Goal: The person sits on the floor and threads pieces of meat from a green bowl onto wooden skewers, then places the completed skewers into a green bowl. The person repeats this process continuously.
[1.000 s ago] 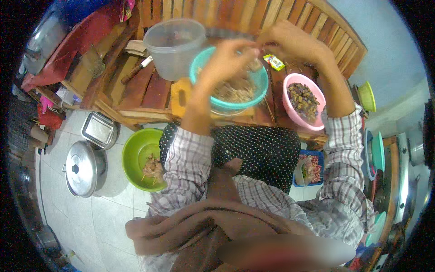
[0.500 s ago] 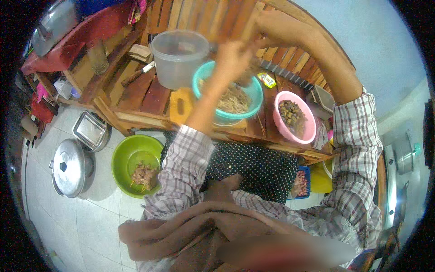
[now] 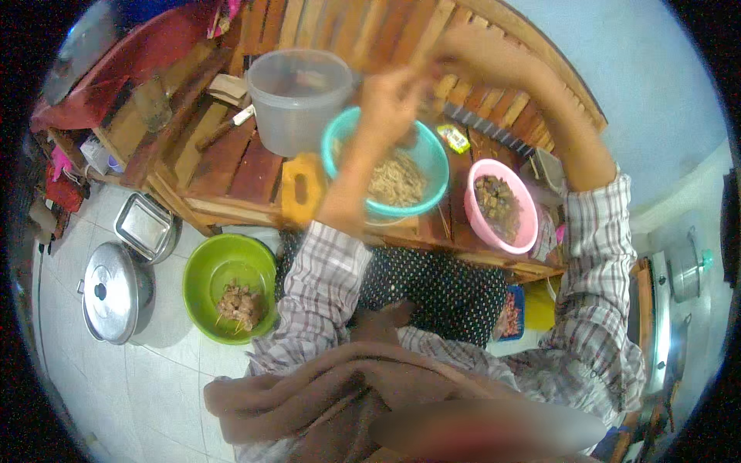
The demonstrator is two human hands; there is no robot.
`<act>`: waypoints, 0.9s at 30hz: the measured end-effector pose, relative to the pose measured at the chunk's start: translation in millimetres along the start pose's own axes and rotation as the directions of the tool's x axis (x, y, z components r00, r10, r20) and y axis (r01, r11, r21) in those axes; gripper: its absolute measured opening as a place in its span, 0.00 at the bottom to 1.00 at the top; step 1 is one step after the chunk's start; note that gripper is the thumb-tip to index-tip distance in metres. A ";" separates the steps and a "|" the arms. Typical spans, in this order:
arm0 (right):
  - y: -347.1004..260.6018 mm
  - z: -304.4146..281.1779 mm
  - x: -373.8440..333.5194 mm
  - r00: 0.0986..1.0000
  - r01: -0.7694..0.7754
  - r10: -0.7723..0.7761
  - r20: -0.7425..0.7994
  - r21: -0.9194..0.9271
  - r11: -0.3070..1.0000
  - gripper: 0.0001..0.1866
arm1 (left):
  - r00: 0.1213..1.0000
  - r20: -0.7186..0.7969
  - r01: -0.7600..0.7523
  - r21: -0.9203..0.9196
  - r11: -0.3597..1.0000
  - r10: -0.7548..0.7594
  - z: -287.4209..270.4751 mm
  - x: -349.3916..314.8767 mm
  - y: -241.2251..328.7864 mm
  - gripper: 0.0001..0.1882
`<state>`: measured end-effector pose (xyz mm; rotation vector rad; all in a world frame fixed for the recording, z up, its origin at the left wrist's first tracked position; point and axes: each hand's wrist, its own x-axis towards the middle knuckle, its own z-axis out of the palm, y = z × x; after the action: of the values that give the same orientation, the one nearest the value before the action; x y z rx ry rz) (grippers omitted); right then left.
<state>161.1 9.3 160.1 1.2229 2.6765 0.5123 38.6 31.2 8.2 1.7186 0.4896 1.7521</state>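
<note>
Above the far rim of a round teal plastic bowl of pale, stringy shreds, working with bare left hand close beside bare right hand, farther toward the slatted wooden backrest than a second ago, so still busy there. Cannot tell, through blur, finger closure or anything held. See, rightward, chunky dark cubes in a smooth pink plastic bowl.

floor at my left: silver lidded pot, rectangular metal tin just beyond it | wooden bench before me: clear plastic tub, orange-yellow board with a slot nearer me | my far left: red cover, clear glass near it | my right: pale blue wall
</note>
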 end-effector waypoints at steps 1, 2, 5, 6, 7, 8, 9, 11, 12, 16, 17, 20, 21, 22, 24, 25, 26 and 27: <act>13.1 -3.3 -6.7 0.999 0.027 -0.033 0.018 0.269 0.963 0.09 | 0.995 0.078 0.060 -0.027 0.998 -0.057 -2.3 1.1 4.1 0.08; 22.8 -3.0 -12.0 0.997 0.046 -0.067 0.024 0.516 0.855 0.11 | 0.998 0.055 0.001 -0.045 0.999 0.001 -2.6 1.8 7.5 0.09; 29.0 19.5 -22.0 0.998 -0.029 -0.036 0.057 0.844 0.535 0.14 | 0.998 0.032 -0.050 -0.113 0.992 0.054 -2.1 1.4 13.5 0.09; 26.9 28.3 -24.6 0.998 -0.044 -0.016 0.056 0.915 0.401 0.14 | 0.999 0.048 0.010 -0.087 0.996 -0.006 -1.9 1.5 14.1 0.10; 23.6 39.3 -26.9 0.999 -0.048 0.025 0.042 0.964 0.261 0.14 | 0.998 0.051 0.024 -0.063 0.998 -0.021 -0.9 1.6 12.6 0.11; 20.9 46.7 -27.7 0.996 -0.049 0.087 0.038 0.991 0.124 0.13 | 0.998 0.052 0.036 -0.037 0.999 -0.034 -1.1 1.6 11.8 0.13; 19.8 54.9 -31.3 0.991 0.005 0.135 -0.019 0.995 0.100 0.13 | 0.999 0.014 0.030 0.025 0.999 -0.031 -0.1 2.9 8.7 0.13; 15.8 67.9 -36.6 0.898 -0.041 0.427 -0.102 0.949 0.312 0.14 | 0.987 -0.139 0.081 -0.008 0.997 -0.081 -1.2 7.7 2.5 0.14; 12.1 76.4 -39.0 0.842 -0.027 0.498 -0.207 0.907 0.421 0.14 | 0.969 -0.192 0.155 -0.022 0.988 -0.156 -1.3 9.1 -1.6 0.15; -24.2 118.0 -100.4 0.650 -0.376 0.743 -0.160 0.782 0.498 0.11 | 0.922 -0.380 0.126 0.124 0.984 -0.070 -20.0 8.8 -21.3 0.12; -40.4 134.7 -118.9 0.612 -0.425 0.770 -0.181 0.746 0.513 0.10 | 0.909 -0.388 0.198 0.088 0.976 -0.149 -21.3 8.9 -26.1 0.11; -90.0 199.5 -160.2 0.462 -0.596 0.875 -0.146 0.680 0.428 0.08 | 0.897 -0.303 0.333 -0.019 0.943 -0.323 -28.2 15.3 -45.9 0.17; -101.9 221.7 -165.8 0.476 -0.679 0.870 -0.131 0.574 0.458 0.09 | 0.931 -0.303 0.279 0.242 0.929 -0.201 -28.8 18.2 -51.6 0.16; -108.1 237.4 -172.2 0.517 -0.725 0.846 -0.129 0.460 0.513 0.09 | 0.923 -0.324 0.282 0.201 0.938 -0.208 -26.1 20.4 -55.3 0.16; -121.0 264.5 -178.3 0.436 -0.763 0.899 -0.030 0.517 0.387 0.08 | 0.911 -0.351 0.275 0.122 0.954 -0.217 -19.4 20.4 -58.4 0.16; -121.1 270.8 -179.4 0.393 -0.794 0.919 -0.030 0.493 0.356 0.08 | 0.912 -0.351 0.250 0.071 0.965 -0.211 -14.2 22.8 -56.2 0.15; -120.8 277.4 -178.2 0.339 -0.825 0.940 -0.043 0.467 0.319 0.08 | 0.927 -0.306 0.250 0.070 0.966 -0.218 -10.8 20.9 -54.3 0.14; -121.1 278.1 -178.5 0.363 -0.781 0.927 -0.094 0.512 0.358 0.09 | 0.939 -0.263 0.247 0.070 0.967 -0.221 -9.2 18.5 -48.8 0.12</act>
<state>270.0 -131.9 -143.3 3.0263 2.1077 0.3130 39.0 80.8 -10.7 1.4389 0.8736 1.8039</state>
